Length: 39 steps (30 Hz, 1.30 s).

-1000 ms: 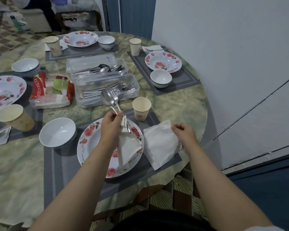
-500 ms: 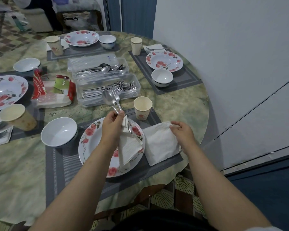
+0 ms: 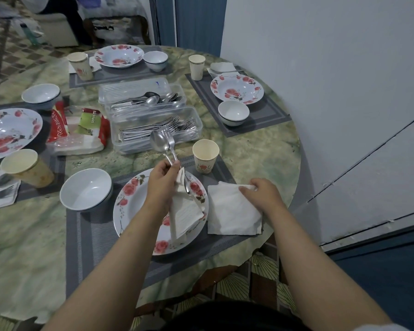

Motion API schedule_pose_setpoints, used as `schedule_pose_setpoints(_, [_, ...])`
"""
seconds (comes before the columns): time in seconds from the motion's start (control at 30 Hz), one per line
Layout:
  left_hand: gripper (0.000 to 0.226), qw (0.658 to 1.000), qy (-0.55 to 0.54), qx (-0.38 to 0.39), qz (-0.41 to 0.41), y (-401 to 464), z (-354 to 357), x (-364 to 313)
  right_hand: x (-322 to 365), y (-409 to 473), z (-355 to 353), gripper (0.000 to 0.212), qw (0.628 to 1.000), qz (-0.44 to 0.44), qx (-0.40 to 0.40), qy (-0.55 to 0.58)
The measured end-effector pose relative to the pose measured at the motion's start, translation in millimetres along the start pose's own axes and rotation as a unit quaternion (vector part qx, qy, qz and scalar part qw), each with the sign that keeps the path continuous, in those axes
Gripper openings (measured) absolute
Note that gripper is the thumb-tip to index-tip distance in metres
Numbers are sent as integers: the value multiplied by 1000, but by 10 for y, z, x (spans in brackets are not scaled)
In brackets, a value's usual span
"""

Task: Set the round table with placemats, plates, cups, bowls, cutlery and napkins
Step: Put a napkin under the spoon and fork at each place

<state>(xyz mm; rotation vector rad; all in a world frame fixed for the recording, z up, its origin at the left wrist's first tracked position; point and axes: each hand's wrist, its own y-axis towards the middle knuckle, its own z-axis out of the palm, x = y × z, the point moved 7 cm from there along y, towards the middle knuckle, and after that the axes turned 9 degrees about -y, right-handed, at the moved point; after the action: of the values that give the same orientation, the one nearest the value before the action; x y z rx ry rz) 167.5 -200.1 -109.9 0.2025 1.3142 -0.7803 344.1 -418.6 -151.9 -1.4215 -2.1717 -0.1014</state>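
while left hand (image 3: 163, 180) grips spoon (image 3: 158, 142) (and fork (image 3: 169, 139)), right hand (image 3: 263, 193) pinches napkin (image 3: 232, 211).

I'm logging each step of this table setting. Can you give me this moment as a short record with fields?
left hand: left hand grips a metal spoon and fork plus a folded white paper napkin
right hand: right hand pinches the far edge of a flat white paper napkin
below left hand: rose-patterned white plate
near setting: grey woven placemat, white bowl, floral paper cup
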Motion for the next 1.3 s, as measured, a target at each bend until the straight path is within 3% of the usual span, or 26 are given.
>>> schedule_pose_setpoints(0.1, [15, 1000, 5, 1, 1, 0, 2, 12, -36, 30, -22, 31, 1000, 3, 2, -3])
schedule_pose_setpoints(0.2, [15, 1000, 4, 3, -1, 6, -1, 27, -135, 33, -14, 42, 992, 56, 6, 113])
schedule_pose_setpoints(0.3, [14, 1000, 6, 2, -1, 20, -13, 33, -309, 13, -41, 40, 973, 121, -50, 190])
schedule_pose_setpoints(0.37, [14, 1000, 11, 2, 3, 31, -18, 34, -379, 6, -36, 27, 978, 133, -41, 157])
schedule_pose_setpoints(0.5, [14, 1000, 7, 3, 5, 39, 0, 51, -356, 18, -36, 41, 991, 120, 39, 34])
schedule_pose_setpoints(0.67, [19, 1000, 12, 10, 7, 47, 30, 71, -300, 41, -1, 40, 988, 87, 90, -92])
schedule_pose_setpoints(0.77, [17, 1000, 13, 7, 3, 59, 27, 72, -227, -27, 54, 30, 988, 66, 111, 91])
schedule_pose_setpoints(0.83, [15, 1000, 12, 6, 3, 67, 28, 73, -193, -101, 113, 26, 960, 91, 121, 234])
schedule_pose_setpoints(0.87, [15, 1000, 9, 6, 3, 71, 29, 74, -217, -106, 153, 24, 957, 103, 111, 249])
schedule_pose_setpoints(0.97, [15, 1000, 5, 7, 5, 79, 31, 87, -182, -109, 183, 22, 992, 72, 58, 87])
schedule_pose_setpoints(1.07, [15, 1000, 9, 6, 5, 84, 28, 92, 6, -110, 86, 42, 998, 32, 2, -50])
schedule_pose_setpoints(1.3, [14, 1000, 10, 5, 11, 95, 5, 98, 152, 9, 93, 21, 1000, -14, -13, 8])
